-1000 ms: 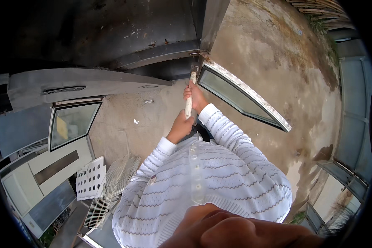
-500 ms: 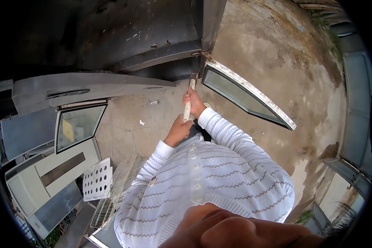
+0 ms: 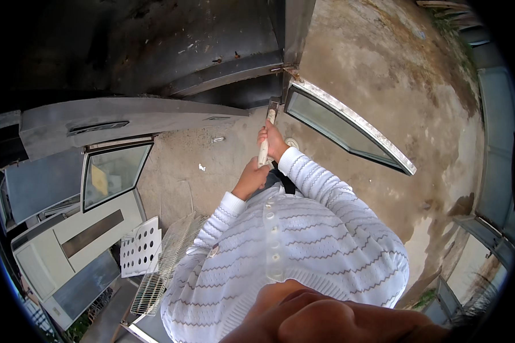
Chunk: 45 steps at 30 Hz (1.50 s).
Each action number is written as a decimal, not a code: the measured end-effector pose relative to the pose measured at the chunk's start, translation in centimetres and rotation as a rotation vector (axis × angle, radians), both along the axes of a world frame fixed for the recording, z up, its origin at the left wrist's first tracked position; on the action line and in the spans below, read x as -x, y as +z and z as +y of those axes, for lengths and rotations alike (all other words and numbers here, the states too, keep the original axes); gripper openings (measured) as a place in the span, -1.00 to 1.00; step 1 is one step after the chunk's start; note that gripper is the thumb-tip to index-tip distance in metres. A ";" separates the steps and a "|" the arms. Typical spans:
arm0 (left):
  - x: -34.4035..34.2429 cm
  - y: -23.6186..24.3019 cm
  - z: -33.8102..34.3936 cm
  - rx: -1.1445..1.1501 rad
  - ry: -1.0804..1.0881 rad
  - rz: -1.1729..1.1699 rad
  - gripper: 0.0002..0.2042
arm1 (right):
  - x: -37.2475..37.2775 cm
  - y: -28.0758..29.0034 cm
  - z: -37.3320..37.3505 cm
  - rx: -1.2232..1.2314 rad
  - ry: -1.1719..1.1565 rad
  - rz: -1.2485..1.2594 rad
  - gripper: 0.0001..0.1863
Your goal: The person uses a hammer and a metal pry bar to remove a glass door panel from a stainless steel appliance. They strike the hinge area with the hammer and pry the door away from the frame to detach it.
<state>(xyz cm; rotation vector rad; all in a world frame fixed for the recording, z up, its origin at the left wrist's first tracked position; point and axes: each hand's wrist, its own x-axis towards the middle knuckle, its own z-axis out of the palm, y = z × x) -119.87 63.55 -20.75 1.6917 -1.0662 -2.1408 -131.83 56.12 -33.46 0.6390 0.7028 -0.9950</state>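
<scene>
Both hands are wrapped round the pale shaft of a tool (image 3: 264,152), held in front of my body and pointing away from me. Its far end is a short dark metal piece whose exact kind is hard to make out. My left hand (image 3: 251,178) grips the near end, close to my waist. Further up the shaft, my right hand (image 3: 273,140) is closed round it. The metal end lies near the lower edge of a large dark metal cabinet (image 3: 223,77), left of an open glass-paned door (image 3: 349,127).
A second glass-paned door (image 3: 114,176) stands open at the left. Below it are a cream appliance panel (image 3: 91,234), a white perforated panel (image 3: 140,250) and a wire rack (image 3: 166,268). White scraps lie on the stained concrete floor (image 3: 171,154). Grey metal doors (image 3: 498,143) line the far right.
The whole scene has shifted slightly to the right in the picture. Both hands keep their grip on the pale shaft, and its tilt looks nearly the same.
</scene>
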 end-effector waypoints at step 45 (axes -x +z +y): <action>0.2 3.8 0.5 -0.034 0.024 0.070 -0.77 | -0.7 0.9 0.1 0.126 0.042 0.097 -0.62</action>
